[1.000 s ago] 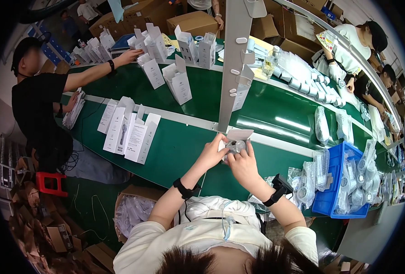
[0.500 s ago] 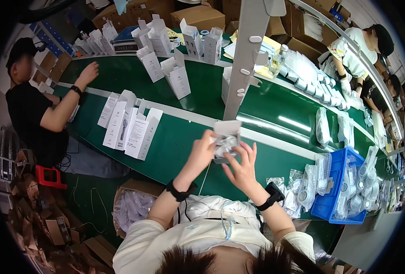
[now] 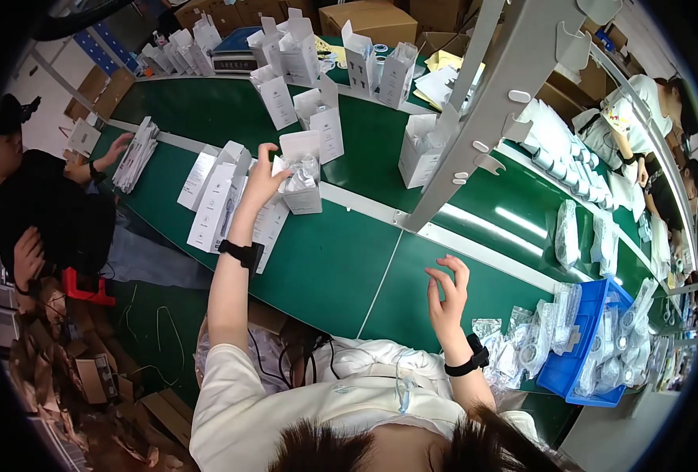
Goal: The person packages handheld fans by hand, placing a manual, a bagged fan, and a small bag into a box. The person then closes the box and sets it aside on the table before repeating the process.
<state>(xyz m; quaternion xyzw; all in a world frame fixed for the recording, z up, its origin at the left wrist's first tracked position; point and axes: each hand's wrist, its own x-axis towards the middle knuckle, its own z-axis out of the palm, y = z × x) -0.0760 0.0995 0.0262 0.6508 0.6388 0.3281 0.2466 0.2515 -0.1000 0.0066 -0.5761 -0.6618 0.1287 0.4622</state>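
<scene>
A small white open box (image 3: 305, 198) stands upright at the middle left of the green table, its flap raised and clear plastic-wrapped parts (image 3: 302, 171) showing at its top. My left hand (image 3: 261, 187) is at the box's left side, thumb and fingers apart; whether a fingertip still touches its rim is hard to tell. Several white printed cartons (image 3: 213, 206) stand just left of it, partly behind my left forearm. My right hand (image 3: 448, 305) hovers above the table's near right part, empty, its fingers apart and slightly bent.
At right a blue bin (image 3: 553, 358) holds bagged parts, with more clear bags (image 3: 534, 338) beside it. A grey metal post (image 3: 475, 134) rises from the table divider. More open white boxes (image 3: 325, 130) stand beyond. At left a co-worker's hand touches a carton stack (image 3: 136, 156).
The box, held in both hands before me, has moved left and now stands by the cartons. My right hand has come away from it, toward the near right. The co-worker's reaching arm has drawn back.
</scene>
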